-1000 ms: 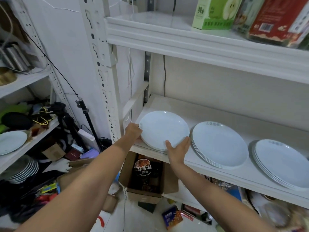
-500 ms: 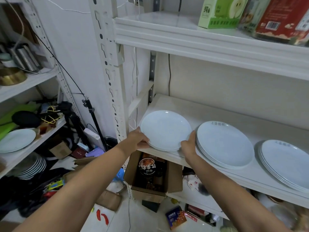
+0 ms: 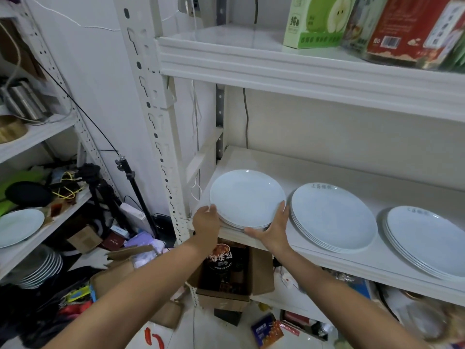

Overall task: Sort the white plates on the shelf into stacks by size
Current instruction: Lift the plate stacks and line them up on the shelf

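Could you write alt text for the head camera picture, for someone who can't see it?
A person's left hand and right hand hold the small stack of white plates by its sides, at the left end of the shelf. The middle stack and right stack, of larger plates, sit to its right.

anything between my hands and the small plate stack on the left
Nothing visible. The left hand grips the small plate stack at its left rim; the right hand touches its right rim, close beside the middle plate stack.
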Action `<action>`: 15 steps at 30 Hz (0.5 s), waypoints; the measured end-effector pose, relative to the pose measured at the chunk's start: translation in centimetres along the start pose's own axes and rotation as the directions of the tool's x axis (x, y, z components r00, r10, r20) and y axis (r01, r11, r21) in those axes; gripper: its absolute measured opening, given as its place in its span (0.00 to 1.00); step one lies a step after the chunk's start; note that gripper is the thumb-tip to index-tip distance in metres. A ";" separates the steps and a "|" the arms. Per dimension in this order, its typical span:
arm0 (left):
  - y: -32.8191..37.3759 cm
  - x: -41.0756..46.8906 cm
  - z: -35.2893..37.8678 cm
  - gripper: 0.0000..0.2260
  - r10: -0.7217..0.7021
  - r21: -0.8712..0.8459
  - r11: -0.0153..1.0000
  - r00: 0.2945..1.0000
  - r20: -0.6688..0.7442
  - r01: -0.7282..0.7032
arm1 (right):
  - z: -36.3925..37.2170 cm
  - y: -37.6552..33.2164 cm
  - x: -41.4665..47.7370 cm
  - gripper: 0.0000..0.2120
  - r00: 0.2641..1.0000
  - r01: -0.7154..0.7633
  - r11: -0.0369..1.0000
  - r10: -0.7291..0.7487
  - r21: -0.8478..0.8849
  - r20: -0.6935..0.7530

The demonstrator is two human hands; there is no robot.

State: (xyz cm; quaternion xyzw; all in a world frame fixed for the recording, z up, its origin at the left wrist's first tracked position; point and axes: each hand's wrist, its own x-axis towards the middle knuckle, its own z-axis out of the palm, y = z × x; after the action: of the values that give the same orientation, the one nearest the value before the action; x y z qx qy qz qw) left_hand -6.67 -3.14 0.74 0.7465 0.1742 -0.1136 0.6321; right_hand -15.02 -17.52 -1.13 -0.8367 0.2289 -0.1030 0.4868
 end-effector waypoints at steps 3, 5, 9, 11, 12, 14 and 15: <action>1.7 1.8 -1.5 0.22 0.135 0.110 0.984 0.988 0.078 -0.143 | 0.5 0.0 -0.6 0.68 1.000 0.002 1.000 -0.002 -0.024 -0.009; 2.6 2.5 -2.2 0.29 0.162 0.220 0.953 0.965 0.206 -0.207 | 0.6 -0.1 -0.6 0.67 1.000 -0.002 1.000 0.001 -0.030 -0.024; 3.1 2.3 -2.5 0.32 0.065 0.241 0.949 0.874 0.481 -0.204 | 0.7 -0.2 -0.3 0.67 1.000 -0.019 1.000 0.019 -0.020 -0.014; 2.9 2.5 -2.3 0.32 0.092 0.260 0.937 0.881 0.464 -0.234 | 0.5 -0.3 0.1 0.68 1.000 -0.019 1.000 0.019 -0.019 -0.012; 2.6 2.6 -2.2 0.31 0.110 0.269 0.931 0.891 0.440 -0.248 | 0.3 -0.3 0.4 0.68 1.000 -0.022 1.000 0.022 -0.015 -0.004; 2.0 2.9 -1.9 0.29 0.157 0.268 0.923 0.905 0.396 -0.277 | -0.2 -0.5 1.0 0.68 0.999 -0.029 1.000 0.030 -0.010 0.021; 1.6 3.0 -1.8 0.27 0.172 0.255 0.925 0.910 0.378 -0.281 | -0.4 -0.6 1.3 0.68 0.999 -0.034 0.999 0.034 -0.008 0.028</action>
State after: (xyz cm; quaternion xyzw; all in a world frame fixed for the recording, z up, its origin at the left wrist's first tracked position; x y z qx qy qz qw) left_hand -3.39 -1.28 1.38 0.8177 -0.0490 -0.1947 0.5396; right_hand -13.85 -18.21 -0.52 -0.8359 0.2365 -0.0821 0.4884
